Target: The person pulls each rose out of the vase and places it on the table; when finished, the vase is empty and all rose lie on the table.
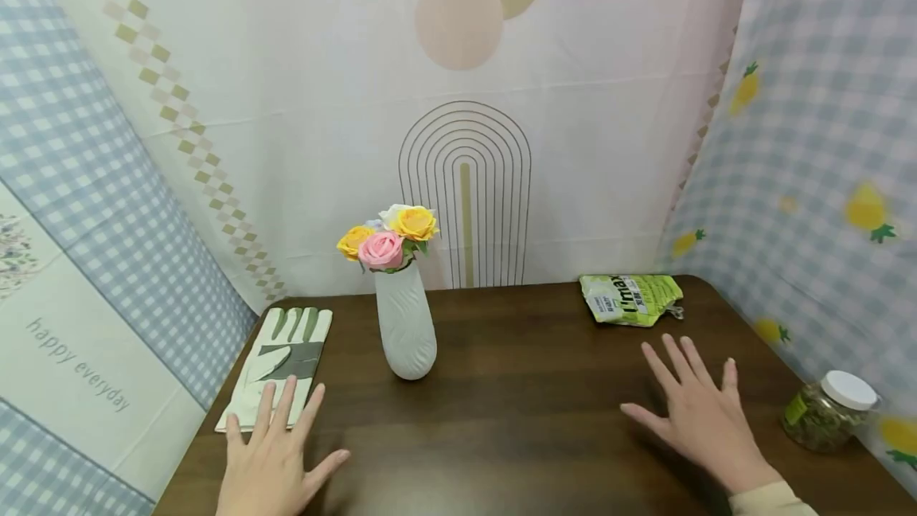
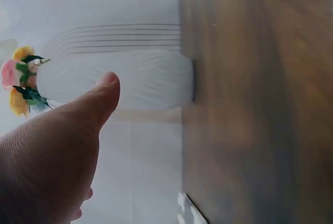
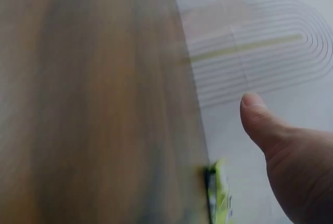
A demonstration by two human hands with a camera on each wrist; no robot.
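My left hand [image 1: 268,452] is spread over the front left of the table, fingers straight and holding nothing. Its fingertips overlap the lower part of a pair of white, green and grey work gloves [image 1: 275,369] in the head view. On the right, my right hand [image 1: 698,416] is also spread with nothing in it. Beyond its fingers lies a green and white pouch [image 1: 634,299], with a small metal clip at its right end. Between the hands, farther back, a white vase [image 1: 407,325] stands upright with yellow, pink and white flowers [image 1: 387,239].
To the right of my right hand stands a clear jar [image 1: 824,412] with a white lid and dark dried contents. The dark wooden table [image 1: 494,412] meets a patterned cloth [image 1: 344,142] at its back edge, and checked cloths hang at both sides.
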